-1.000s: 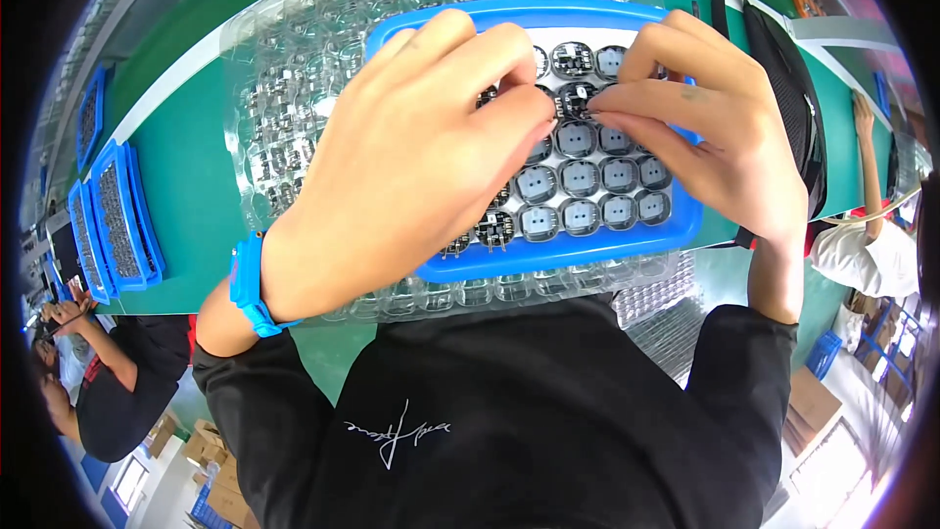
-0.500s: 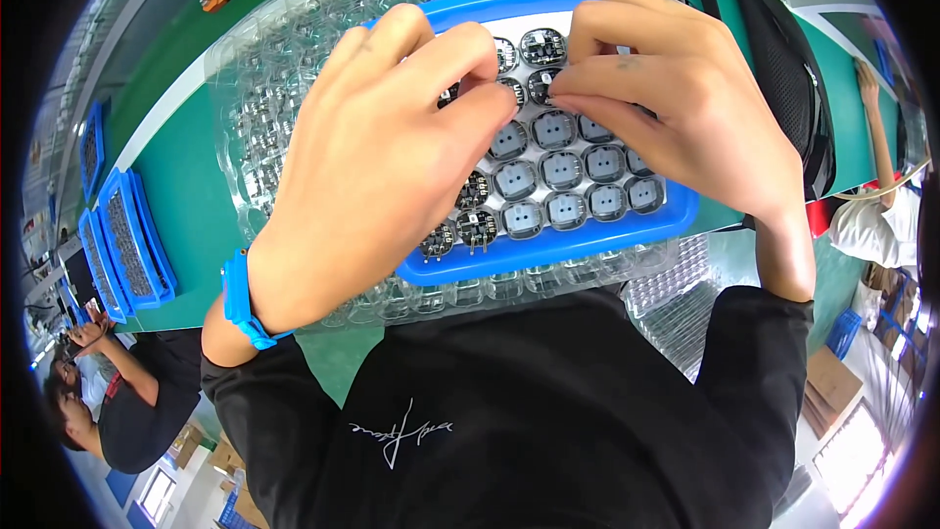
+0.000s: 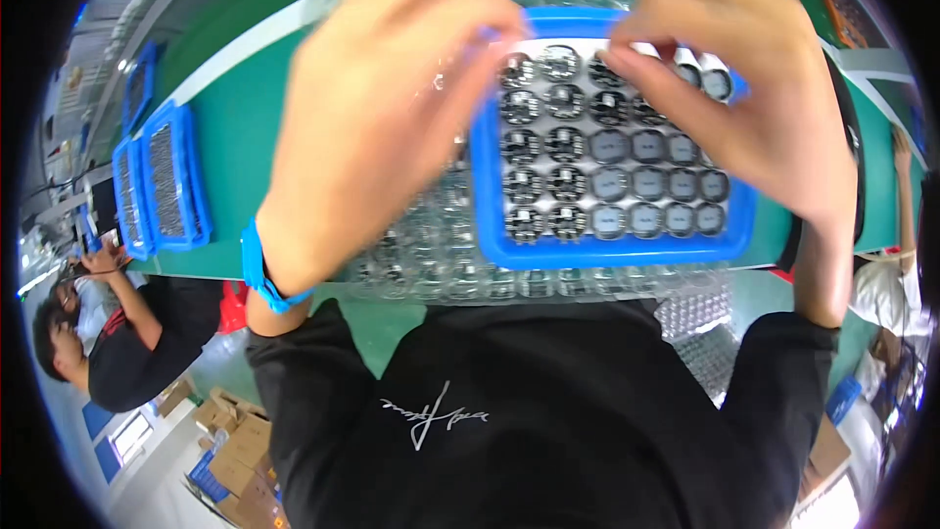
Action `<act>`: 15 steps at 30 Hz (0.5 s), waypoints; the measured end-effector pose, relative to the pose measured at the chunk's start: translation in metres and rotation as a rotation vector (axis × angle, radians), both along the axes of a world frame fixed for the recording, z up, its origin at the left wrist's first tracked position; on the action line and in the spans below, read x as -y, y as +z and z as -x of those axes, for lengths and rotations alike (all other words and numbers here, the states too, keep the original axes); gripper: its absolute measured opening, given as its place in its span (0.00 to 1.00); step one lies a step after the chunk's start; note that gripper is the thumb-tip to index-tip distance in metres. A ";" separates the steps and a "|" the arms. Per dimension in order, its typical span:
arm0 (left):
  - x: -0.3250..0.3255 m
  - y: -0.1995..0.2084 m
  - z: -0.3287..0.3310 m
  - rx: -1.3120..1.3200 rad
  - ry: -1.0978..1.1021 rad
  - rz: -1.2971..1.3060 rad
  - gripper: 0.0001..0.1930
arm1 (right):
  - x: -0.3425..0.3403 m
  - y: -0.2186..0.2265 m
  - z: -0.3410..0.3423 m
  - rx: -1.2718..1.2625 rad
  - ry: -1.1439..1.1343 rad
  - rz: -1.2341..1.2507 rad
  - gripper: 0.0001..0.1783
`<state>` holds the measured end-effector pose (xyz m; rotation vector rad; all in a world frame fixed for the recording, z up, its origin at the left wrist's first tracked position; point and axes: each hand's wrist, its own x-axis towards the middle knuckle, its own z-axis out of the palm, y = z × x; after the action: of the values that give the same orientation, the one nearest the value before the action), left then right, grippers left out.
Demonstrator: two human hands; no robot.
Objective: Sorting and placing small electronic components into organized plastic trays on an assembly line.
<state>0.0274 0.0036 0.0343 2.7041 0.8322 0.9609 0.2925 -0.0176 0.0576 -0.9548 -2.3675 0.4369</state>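
Fingers (image 3: pixel 632 61) of the right hand (image 3: pixel 734 88) curl inward, thumb and forefinger pinched close over the upper rows, and whether they grip a part cannot be told! Across from them, the left hand (image 3: pixel 377 127) is a blur, fingertips drawn together by the tray's upper left corner; no telling there either. The danger, in this watcher's judgement: a knuckle brushing a neighbour could tip a part out of line, and a hasty pinch might bend its small metal pieces.

And the parts? Dark rounded-square parts with silvery metal details (image 3: pixel 567 183) fill the left columns and run along upper rows; pale grey-faced rounded-square parts (image 3: pixel 648 183) hold the lower right. All sit in neat rows on a white liner (image 3: pixel 586 165) inside a blue rectangular plastic tray (image 3: pixel 627 255), which rests over clear moulded plastic trays (image 3: pixel 441 260) on the green tabletop (image 3: pixel 240 167).
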 end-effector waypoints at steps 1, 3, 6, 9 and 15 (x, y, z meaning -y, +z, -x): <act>-0.005 0.007 0.022 -0.033 0.094 -0.029 0.05 | -0.020 -0.001 0.020 -0.010 0.091 -0.117 0.07; -0.007 0.010 0.054 -0.174 0.312 0.112 0.06 | -0.048 -0.035 0.058 -0.112 0.082 -0.048 0.10; -0.013 -0.009 0.092 -0.259 0.395 0.276 0.08 | -0.089 -0.053 0.110 0.029 0.201 -0.223 0.11; -0.006 -0.021 0.104 -0.252 0.437 0.356 0.08 | -0.095 -0.048 0.152 0.349 0.201 0.000 0.12; -0.017 -0.022 0.101 -0.353 0.394 0.268 0.07 | -0.122 -0.051 0.185 0.468 0.155 0.050 0.17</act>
<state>-0.0736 0.0210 0.0123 2.5531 1.4832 0.3829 0.1078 0.1040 0.0071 -0.9831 -2.8790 0.3618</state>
